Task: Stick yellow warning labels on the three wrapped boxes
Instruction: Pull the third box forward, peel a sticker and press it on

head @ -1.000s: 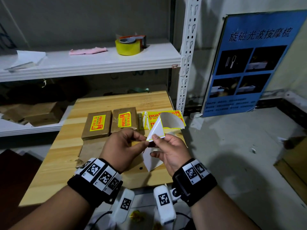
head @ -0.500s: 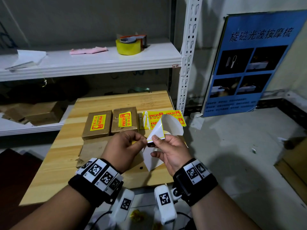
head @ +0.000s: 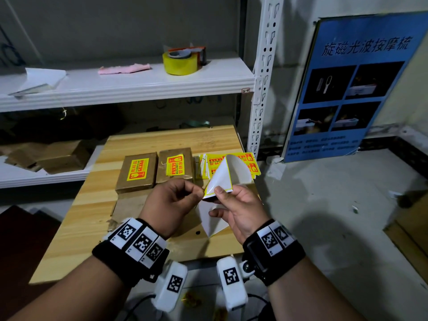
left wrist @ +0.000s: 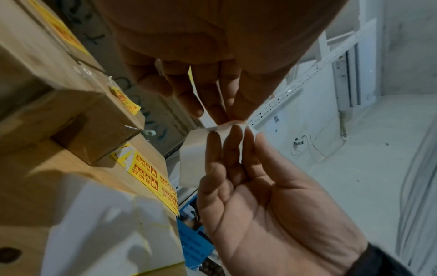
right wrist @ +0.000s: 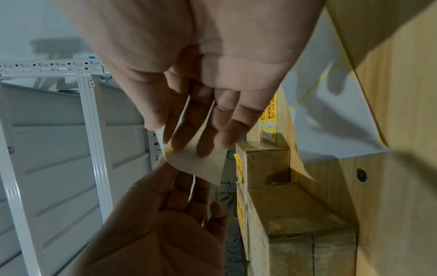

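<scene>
Two brown wrapped boxes (head: 136, 181) (head: 162, 172) lie side by side on the wooden table (head: 76, 228), each with a yellow warning label on top. A third brown box (head: 126, 206) without a label lies in front of them, partly hidden by my left hand (head: 200, 193). Above the table both hands hold one label sheet (head: 218, 179), white with a yellow edge, its two layers partly split. My left hand pinches its lower corner, and my right hand (head: 221, 196) pinches it from the right. The wrist views show the same sheet (left wrist: 191, 149) (right wrist: 203, 166) between the fingertips.
More yellow label sheets (head: 214, 163) are fanned out right of the boxes. A white backing paper (head: 210, 221) lies under my hands. On the white shelf (head: 139, 86) are a yellow tape roll (head: 180, 64) and a pink cloth (head: 125, 68). A blue poster (head: 352, 89) leans at the right.
The curled white layer of the sheet has folded in closer to my hands. Both hands stay almost where they were.
</scene>
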A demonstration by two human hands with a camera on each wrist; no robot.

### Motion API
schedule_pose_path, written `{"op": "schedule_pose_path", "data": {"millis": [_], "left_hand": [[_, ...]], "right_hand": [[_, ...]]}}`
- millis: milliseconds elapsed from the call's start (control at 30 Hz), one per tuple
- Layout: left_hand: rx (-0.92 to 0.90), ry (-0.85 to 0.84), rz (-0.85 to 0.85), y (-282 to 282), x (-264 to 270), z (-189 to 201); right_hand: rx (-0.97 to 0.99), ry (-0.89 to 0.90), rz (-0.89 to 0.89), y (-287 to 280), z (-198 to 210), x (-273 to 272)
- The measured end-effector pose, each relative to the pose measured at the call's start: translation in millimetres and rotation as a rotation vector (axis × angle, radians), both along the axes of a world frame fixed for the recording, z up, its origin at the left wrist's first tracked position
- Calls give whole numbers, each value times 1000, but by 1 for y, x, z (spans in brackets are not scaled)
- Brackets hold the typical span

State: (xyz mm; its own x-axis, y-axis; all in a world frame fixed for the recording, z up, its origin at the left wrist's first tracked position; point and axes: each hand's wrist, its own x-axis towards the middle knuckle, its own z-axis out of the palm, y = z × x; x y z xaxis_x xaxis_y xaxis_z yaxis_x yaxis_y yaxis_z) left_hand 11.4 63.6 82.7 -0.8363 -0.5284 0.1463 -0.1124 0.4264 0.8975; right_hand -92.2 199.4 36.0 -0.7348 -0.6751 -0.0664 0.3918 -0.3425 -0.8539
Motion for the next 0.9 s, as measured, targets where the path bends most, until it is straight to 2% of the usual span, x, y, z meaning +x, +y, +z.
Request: {"op": "schedule_pose_path", "data": {"millis": [100,233,300,467,700,900], "left_hand": [[-166,19,-25,-1,4,-1],[-436,62,-41,-2,9,1],[-414,55,-7,-1,8,4],[-226,-2,77,-2,5,2],[-248,-104,146,3,6,8],[-319,-127,165,2,5,10]], "right_hand": [[-12,-9,-3,-1,0,0],[36,67,-36,-2,-3,1],[41,96,-37,-2,-4,2],[50,117,-31,-3,-5,3],[61,130,-13,-5,-5,7],[91,148,-13,-7,-8,7]]}}
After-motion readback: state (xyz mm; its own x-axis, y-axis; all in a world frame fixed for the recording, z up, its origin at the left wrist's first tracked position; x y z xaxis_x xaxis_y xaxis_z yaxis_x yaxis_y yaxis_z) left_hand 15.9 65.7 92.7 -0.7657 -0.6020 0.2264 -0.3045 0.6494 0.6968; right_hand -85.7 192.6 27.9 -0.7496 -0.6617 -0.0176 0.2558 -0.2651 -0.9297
